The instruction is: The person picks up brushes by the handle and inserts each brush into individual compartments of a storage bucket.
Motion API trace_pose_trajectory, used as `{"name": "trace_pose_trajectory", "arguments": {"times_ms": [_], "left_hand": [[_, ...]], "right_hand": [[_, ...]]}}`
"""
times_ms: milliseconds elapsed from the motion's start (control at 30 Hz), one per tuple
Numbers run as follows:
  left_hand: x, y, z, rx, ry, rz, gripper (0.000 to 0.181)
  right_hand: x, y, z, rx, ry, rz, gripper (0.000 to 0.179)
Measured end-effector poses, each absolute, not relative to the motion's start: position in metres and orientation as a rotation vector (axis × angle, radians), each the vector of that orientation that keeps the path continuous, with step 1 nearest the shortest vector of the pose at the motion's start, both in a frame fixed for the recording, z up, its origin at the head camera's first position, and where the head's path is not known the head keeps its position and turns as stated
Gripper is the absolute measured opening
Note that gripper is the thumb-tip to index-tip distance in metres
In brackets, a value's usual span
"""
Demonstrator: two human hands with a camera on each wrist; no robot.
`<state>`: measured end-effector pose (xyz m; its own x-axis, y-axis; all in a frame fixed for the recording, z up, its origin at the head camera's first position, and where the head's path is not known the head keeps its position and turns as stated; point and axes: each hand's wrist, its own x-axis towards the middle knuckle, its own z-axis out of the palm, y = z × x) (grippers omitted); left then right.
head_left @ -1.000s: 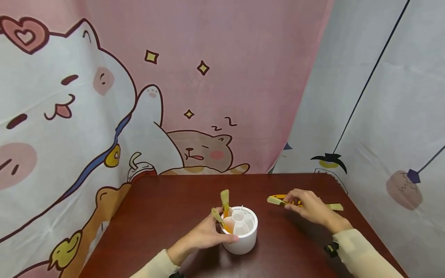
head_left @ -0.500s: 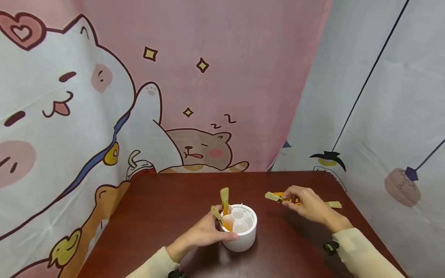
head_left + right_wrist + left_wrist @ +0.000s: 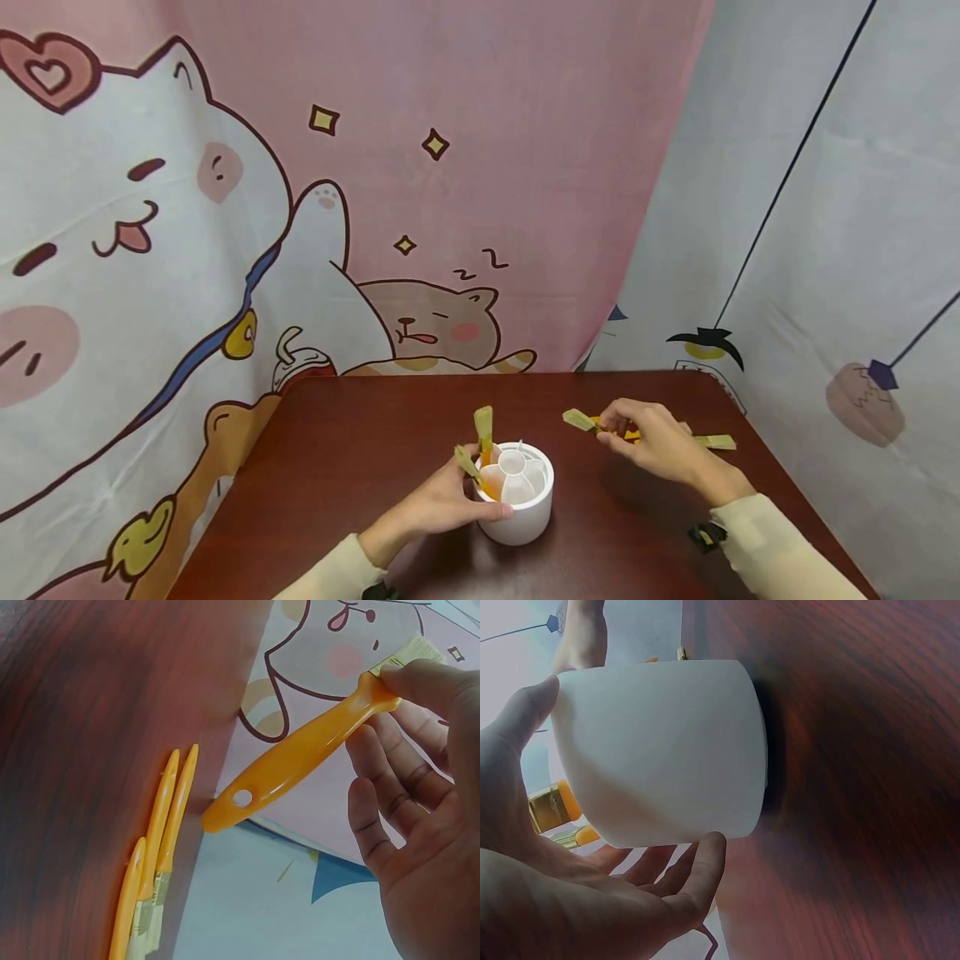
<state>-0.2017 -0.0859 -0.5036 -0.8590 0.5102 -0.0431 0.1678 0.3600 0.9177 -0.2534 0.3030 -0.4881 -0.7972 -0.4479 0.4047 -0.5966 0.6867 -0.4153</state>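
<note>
A round white holder [image 3: 517, 523] with inner compartments stands on the table, two paintbrushes [image 3: 484, 425] upright in its left side, bristles up. My left hand [image 3: 438, 510] grips the holder from the left, thumb at the front of the rim; the left wrist view shows fingers curved around its white wall [image 3: 667, 750]. My right hand [image 3: 648, 437] pinches a paintbrush [image 3: 307, 754] with an orange handle near its metal collar. In the right wrist view that handle hangs free, pointing away from the palm. Past it, several more orange-handled paintbrushes [image 3: 166, 817] lie on the table.
The dark red wooden table [image 3: 360, 442] ends at a patterned cloth backdrop [image 3: 525, 167] behind and at both sides. Bristles of a lying paintbrush [image 3: 716, 442] show to the right of my right wrist.
My right hand has shifted slightly left with the paintbrush, apart from the brushes on the table. My left hand stays on the holder.
</note>
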Motion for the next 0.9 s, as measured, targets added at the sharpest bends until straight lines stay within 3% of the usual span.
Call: {"name": "trace_pose_trajectory", "arguments": {"times_ms": [900], "left_hand": [[-0.204,-0.085,-0.506,0.603,2.332,1.48,0.087]], "right_hand": [[-0.239,0.283,-0.461,0.919,-2.471,0.833,0.025]]}}
